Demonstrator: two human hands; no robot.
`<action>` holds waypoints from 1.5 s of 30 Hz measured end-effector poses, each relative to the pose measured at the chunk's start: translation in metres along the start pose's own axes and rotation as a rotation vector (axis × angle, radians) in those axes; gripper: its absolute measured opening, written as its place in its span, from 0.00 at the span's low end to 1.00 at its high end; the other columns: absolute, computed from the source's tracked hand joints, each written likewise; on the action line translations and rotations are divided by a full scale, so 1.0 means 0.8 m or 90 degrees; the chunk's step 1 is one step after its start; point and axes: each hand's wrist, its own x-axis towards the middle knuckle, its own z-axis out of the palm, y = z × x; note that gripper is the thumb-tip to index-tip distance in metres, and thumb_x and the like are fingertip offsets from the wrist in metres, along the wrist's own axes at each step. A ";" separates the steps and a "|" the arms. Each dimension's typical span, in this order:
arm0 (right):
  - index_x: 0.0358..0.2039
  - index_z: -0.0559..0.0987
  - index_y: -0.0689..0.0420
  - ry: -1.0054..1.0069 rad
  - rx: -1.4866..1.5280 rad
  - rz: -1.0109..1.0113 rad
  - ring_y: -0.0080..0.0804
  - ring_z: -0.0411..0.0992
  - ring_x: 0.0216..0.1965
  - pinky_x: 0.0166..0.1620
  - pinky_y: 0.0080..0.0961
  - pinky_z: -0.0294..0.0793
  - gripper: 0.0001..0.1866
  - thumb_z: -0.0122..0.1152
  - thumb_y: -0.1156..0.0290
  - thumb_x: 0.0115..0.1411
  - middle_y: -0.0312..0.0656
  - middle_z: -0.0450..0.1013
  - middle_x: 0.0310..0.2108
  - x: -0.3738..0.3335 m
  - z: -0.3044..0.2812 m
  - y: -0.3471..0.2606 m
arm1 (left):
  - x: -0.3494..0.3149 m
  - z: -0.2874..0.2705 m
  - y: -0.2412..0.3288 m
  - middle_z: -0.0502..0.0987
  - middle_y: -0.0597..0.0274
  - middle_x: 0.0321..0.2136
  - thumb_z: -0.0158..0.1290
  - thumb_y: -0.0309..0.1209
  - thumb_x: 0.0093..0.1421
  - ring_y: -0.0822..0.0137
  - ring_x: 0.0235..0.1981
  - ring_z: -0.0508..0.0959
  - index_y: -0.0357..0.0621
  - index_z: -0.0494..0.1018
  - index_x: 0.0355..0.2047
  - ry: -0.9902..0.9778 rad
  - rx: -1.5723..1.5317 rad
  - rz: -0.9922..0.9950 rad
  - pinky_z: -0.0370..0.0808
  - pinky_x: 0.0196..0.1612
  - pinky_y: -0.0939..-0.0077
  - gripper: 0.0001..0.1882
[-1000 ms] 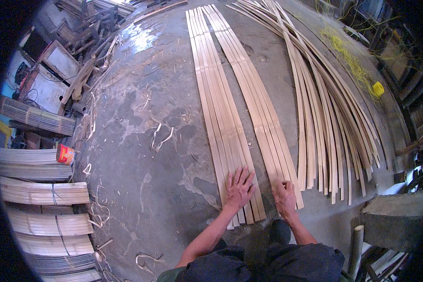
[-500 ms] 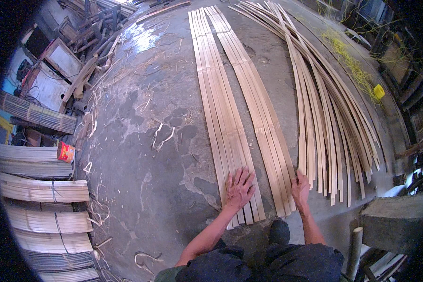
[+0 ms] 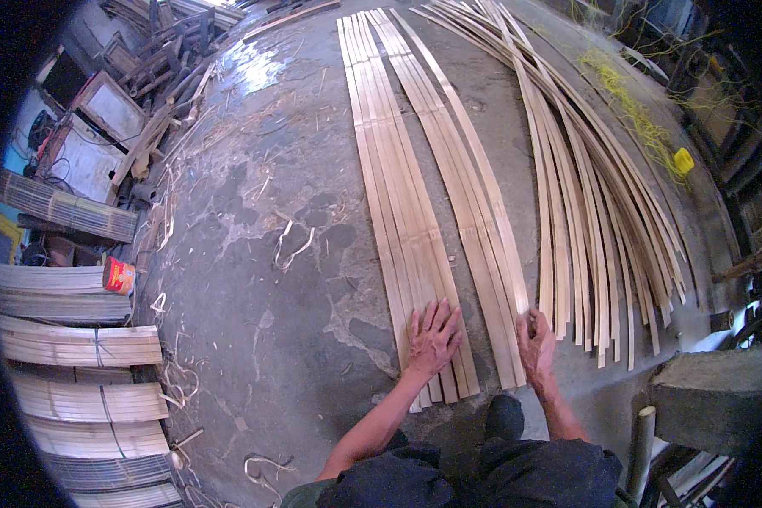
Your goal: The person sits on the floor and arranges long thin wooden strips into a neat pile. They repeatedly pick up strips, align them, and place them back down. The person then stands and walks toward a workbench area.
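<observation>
My left hand [image 3: 434, 339] lies flat with its fingers spread on the near end of a row of pale bamboo strips [image 3: 398, 195] set side by side on the floor. To the right of that row runs a narrower row of strips [image 3: 449, 152]. Along its right edge, one long strip [image 3: 493, 193] stands slightly apart at the far part. Its near end is pinched in my right hand [image 3: 537, 347], whose fingertips are partly hidden. Further right, a fanned pile of loose strips [image 3: 567, 212] crosses over itself at the far end.
Tied strip bundles [image 3: 76, 343] are stacked at the left, with a red tin [image 3: 119, 276] beside them. Yellow string [image 3: 618, 93] tangles along the right side. A concrete block [image 3: 720, 377] and an upright pole [image 3: 641, 449] stand at the near right. Curled shavings [image 3: 295, 245] litter the floor.
The strip at the right edge of the narrower row has come away from its neighbours at the far part. My right hand has shifted slightly left; my left hand stays put.
</observation>
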 end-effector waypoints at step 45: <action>0.64 0.67 0.60 -0.206 0.285 0.212 0.18 0.66 0.27 0.31 0.20 0.70 0.27 0.58 0.67 0.66 0.32 0.72 0.27 -0.130 0.106 0.003 | 0.000 -0.003 0.000 0.57 0.58 0.69 0.52 0.45 0.60 0.56 0.71 0.53 0.48 0.63 0.65 -0.075 0.061 -0.005 0.42 0.70 0.47 0.34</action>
